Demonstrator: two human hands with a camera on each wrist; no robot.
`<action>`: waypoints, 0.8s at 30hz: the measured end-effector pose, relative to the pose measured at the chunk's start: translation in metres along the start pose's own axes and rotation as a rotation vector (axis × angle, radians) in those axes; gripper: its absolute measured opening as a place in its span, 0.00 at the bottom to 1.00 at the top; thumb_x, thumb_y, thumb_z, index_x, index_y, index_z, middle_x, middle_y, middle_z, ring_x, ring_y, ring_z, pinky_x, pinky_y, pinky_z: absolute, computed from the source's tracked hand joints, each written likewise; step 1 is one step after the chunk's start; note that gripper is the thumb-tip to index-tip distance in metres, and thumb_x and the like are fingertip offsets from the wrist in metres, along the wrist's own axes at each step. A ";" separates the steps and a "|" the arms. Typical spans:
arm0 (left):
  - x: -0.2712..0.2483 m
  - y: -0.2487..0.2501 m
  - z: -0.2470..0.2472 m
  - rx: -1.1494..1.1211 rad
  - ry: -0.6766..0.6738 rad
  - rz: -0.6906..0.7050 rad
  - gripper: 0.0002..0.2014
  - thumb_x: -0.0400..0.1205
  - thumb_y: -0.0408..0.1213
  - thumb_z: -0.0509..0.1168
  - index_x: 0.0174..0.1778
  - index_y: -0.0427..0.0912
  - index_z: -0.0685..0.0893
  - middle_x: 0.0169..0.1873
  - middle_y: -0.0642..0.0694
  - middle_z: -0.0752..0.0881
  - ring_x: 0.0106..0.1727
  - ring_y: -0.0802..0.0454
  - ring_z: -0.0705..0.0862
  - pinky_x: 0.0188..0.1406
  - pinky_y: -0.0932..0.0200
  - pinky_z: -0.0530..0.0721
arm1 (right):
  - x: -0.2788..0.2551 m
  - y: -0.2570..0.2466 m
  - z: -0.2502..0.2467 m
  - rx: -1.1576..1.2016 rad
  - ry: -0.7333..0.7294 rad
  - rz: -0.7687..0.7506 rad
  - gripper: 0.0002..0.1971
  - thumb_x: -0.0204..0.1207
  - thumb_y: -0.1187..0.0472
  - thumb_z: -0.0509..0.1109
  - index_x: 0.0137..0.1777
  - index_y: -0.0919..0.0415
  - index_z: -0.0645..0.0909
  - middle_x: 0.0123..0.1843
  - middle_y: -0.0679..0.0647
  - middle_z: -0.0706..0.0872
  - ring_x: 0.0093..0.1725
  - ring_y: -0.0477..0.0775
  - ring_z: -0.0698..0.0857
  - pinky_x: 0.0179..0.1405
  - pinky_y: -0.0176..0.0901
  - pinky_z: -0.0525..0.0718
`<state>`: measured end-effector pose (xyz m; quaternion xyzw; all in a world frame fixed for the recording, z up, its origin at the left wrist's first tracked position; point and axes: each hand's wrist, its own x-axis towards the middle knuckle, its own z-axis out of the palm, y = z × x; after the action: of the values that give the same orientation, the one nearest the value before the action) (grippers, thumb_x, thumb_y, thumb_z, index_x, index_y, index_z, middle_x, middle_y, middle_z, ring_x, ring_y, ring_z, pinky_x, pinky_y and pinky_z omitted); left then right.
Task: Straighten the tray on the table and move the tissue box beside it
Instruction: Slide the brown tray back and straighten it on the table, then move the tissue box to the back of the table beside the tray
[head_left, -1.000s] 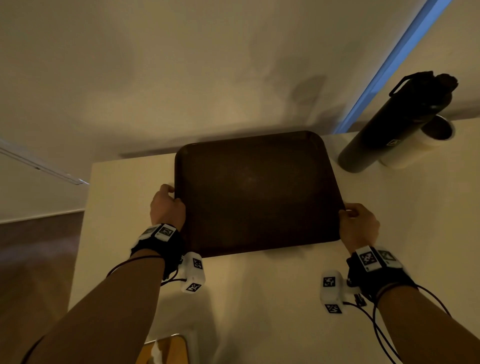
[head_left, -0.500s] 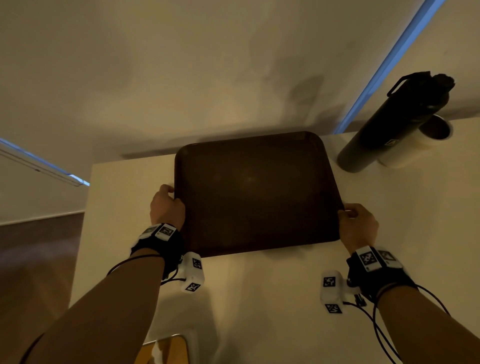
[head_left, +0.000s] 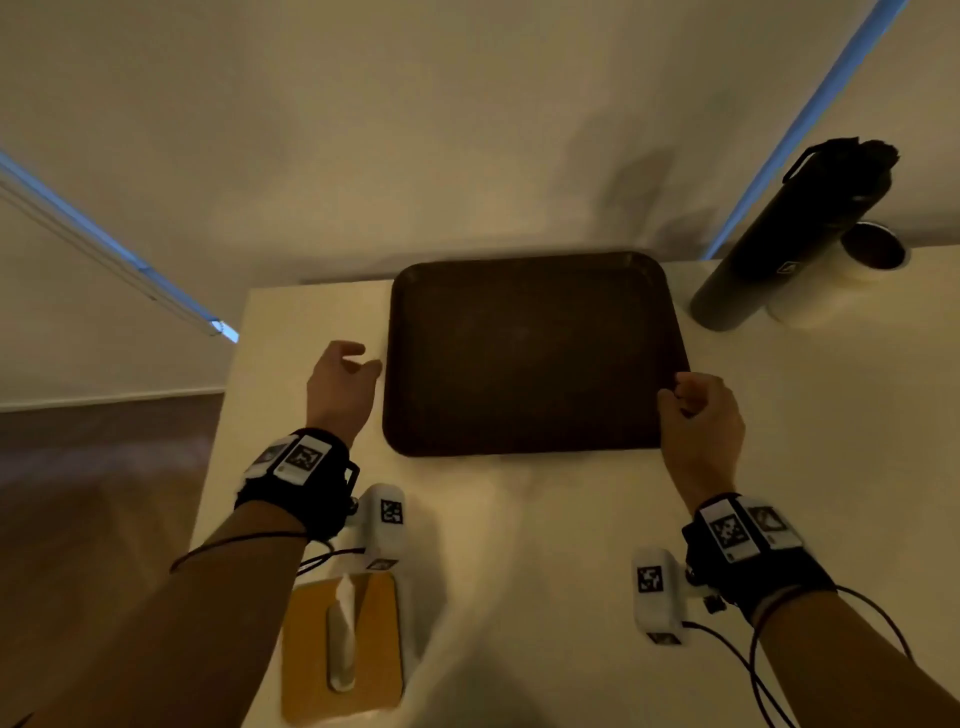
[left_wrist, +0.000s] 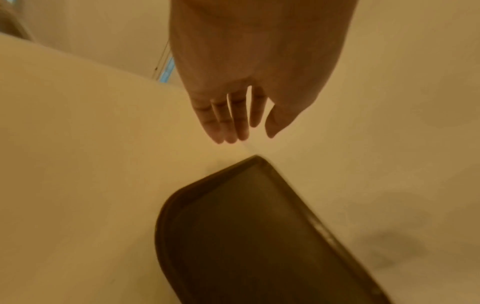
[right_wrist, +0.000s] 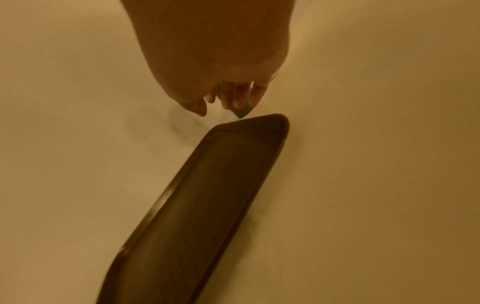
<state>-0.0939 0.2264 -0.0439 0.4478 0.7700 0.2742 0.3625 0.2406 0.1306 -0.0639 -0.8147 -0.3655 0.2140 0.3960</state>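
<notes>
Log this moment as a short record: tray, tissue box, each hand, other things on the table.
tray: dark, flat on the table, edges roughly square to it
tissue box: near table edge, apart from the tray
left hand: off the tray, fingers loose, holds nothing
right hand: at the tray's right edge, fingers curled; contact unclear
others: black bottle, white cup at far right

- The tray (head_left: 530, 358) looks like dark brown plastic, matt, with a faintly textured floor and a smooth raised rim.
- The desk (head_left: 519, 545) has a smooth, pale, matt top.
- The tissue box (head_left: 382, 639) looks like tan card, with soft white paper (head_left: 344, 603) poking out of its slot.
- The bottle (head_left: 789, 234) is black, with a dull satin finish.
- The wrist straps (head_left: 306, 493) look like black cloth.
</notes>
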 end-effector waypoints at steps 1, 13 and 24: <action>-0.013 0.000 -0.008 -0.019 -0.023 0.018 0.15 0.80 0.40 0.67 0.62 0.44 0.81 0.50 0.42 0.86 0.56 0.40 0.87 0.61 0.42 0.85 | -0.012 -0.006 0.001 0.023 -0.047 -0.017 0.13 0.76 0.59 0.68 0.61 0.58 0.79 0.56 0.56 0.84 0.53 0.52 0.81 0.48 0.38 0.79; -0.168 -0.085 -0.097 0.085 0.067 -0.027 0.13 0.81 0.41 0.65 0.59 0.42 0.84 0.54 0.44 0.85 0.53 0.48 0.82 0.48 0.56 0.78 | -0.206 -0.028 0.036 0.066 -0.907 -0.049 0.15 0.75 0.48 0.68 0.59 0.53 0.79 0.45 0.47 0.82 0.48 0.54 0.85 0.49 0.54 0.87; -0.186 -0.166 -0.094 -0.074 -0.025 -0.153 0.24 0.84 0.44 0.62 0.78 0.51 0.73 0.74 0.42 0.78 0.64 0.46 0.81 0.61 0.43 0.85 | -0.265 -0.035 0.053 -0.067 -1.204 0.034 0.40 0.72 0.46 0.72 0.81 0.47 0.56 0.71 0.52 0.73 0.52 0.57 0.87 0.36 0.46 0.89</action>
<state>-0.1887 -0.0221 -0.0547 0.3774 0.7865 0.2686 0.4084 0.0219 -0.0322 -0.0518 -0.5682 -0.5188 0.6324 0.0901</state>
